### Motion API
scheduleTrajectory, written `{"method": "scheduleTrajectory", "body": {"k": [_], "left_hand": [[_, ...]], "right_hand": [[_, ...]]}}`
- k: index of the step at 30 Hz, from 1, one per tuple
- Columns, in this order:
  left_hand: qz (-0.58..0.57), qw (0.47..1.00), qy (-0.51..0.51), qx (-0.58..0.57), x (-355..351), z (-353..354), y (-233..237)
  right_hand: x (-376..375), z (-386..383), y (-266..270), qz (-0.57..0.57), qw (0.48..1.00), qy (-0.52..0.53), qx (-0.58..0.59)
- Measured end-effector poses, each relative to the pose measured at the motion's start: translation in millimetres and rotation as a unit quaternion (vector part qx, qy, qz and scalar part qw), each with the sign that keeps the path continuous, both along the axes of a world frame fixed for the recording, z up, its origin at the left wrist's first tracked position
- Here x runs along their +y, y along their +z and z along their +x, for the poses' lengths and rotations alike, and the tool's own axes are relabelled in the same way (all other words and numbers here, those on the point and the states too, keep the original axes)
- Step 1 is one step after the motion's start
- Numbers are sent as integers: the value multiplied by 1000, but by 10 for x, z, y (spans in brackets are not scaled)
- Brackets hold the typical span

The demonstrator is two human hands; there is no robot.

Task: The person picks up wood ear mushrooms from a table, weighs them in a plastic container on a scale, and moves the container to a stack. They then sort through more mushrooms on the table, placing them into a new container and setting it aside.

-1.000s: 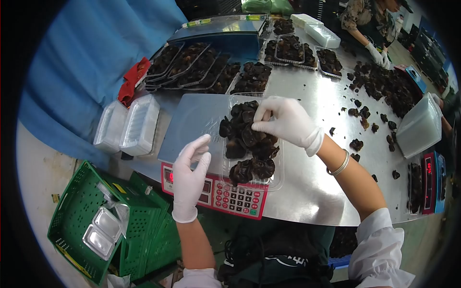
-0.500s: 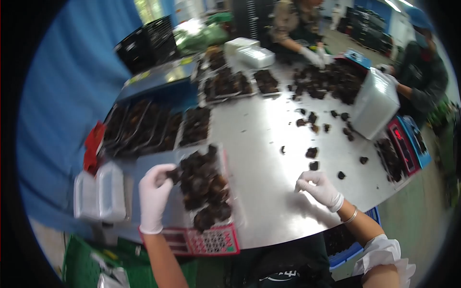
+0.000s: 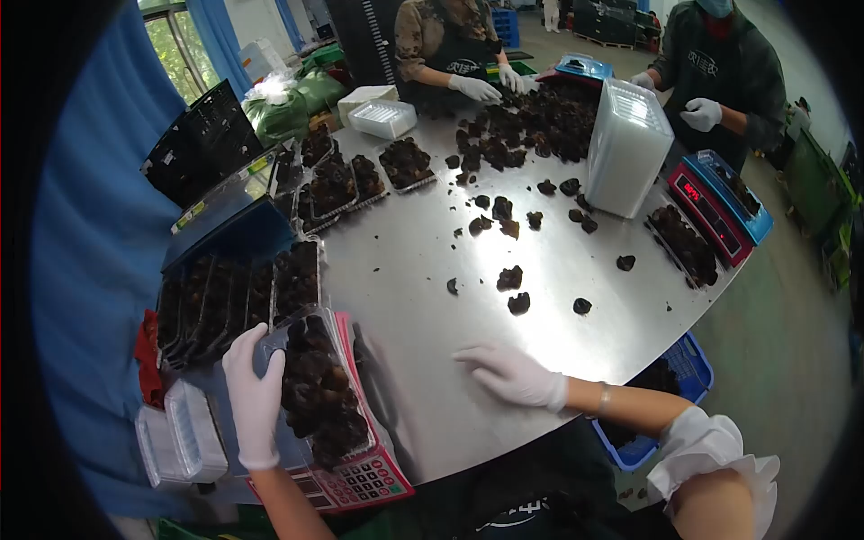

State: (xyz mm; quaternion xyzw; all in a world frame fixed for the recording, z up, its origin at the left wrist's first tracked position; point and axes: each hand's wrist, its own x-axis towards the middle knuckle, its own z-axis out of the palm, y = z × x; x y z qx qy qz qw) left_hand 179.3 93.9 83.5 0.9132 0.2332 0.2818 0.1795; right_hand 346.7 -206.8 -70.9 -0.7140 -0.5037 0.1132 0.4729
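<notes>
Dark pieces [image 3: 510,278] lie past the right hand [image 3: 517,376] (open); left hand [image 3: 253,391] gapes by tray [image 3: 364,444].

table [image 3: 409,297]: glossy metal (glare and all) | tray [image 3: 317,311]: clear plastic | curtain [image 3: 90,225]: matt cloth

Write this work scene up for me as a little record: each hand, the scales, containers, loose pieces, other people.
Left hand: gloved, thumb and fingers apart, beside a filled tray
Right hand: gloved, over or on the metal table; contact unclear
Near scale: bears that tray
Far scale: red digits lit
Clear tray stack: on the table
Loose pieces: dark, probably wood ear mushroom; heaped farther off, scattered nearer
Co-workers: two, gloved, across the table
</notes>
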Motion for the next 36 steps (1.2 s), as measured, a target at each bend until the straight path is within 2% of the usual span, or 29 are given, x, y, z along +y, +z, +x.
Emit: {"method": "scheduleTrajectory", "body": {"k": [3,4,6,7,9,10,11,12,14,17,19,21,22,24,26,27,28,30,32,34,35,36], "left_hand": [[-60,989,-46,-130,-816,-77,72],[-42,983,-117,-136,-1063,-110,-28],[-14,962,-239,-127,-1514,-158,-329],[-29,943,-294,-155,-1742,-79,-534],[-101,932,-326,-121,-2070,44,-929],[-150,926,-327,-111,-2142,106,-1137],[-147,927,-326,-111,-2176,149,-1311],[-187,935,-286,-94,-2204,162,-1465],[-285,934,-204,-68,-2273,138,-1590],[-301,931,-188,-87,-2235,139,-1712],[-321,927,-176,-86,-2223,152,-1764],[-331,923,-174,-96,-2207,141,-1809],[-333,921,-180,-94,-2209,138,-1783],[-288,933,-206,-70,-2216,156,-1721],[-274,934,-221,-64,-2208,163,-1745],[-255,938,-228,-57,-2201,157,-1754],[-259,936,-233,-57,-2203,147,-1750],[-268,933,-232,-57,-2206,153,-1740],[-259,933,-241,-60,-2195,159,-1748],[-248,937,-239,-62,-2194,161,-1771],[-225,940,-247,-66,-2199,168,-1791],[-199,947,-241,-70,-2180,163,-1803]], "right_hand": [[455,-227,-257,-45,990,48,-127],[627,-304,-282,-70,979,52,-182],[999,-299,-403,-75,960,-3,-271],[1164,-258,-419,-93,961,-28,-261],[1513,-66,-497,-113,960,-78,-244],[1661,72,-517,-141,956,-99,-237],[1770,234,-515,-162,950,-122,-237],[1841,396,-495,-183,943,-148,-235],[1905,710,-426,-211,932,-188,-227],[1804,1123,-347,-255,906,-276,-193],[1659,1329,-360,-269,893,-320,-170],[1419,1424,-444,-299,852,-402,-150],[1246,1415,-460,-302,849,-406,-149],[812,1363,-469,-286,837,-452,-115],[292,1260,-432,-327,811,-474,-107],[6,1155,-375,-299,810,-503,-54],[-266,1087,-484,-337,775,-518,-135],[-813,855,-424,-353,762,-532,-107],[-1299,632,-334,-392,724,-558,-102],[-1771,478,-322,-369,712,-587,-107],[-2082,439,-570,-334,696,-609,-183],[-2409,434,-668,-388,670,-602,-197]]}}
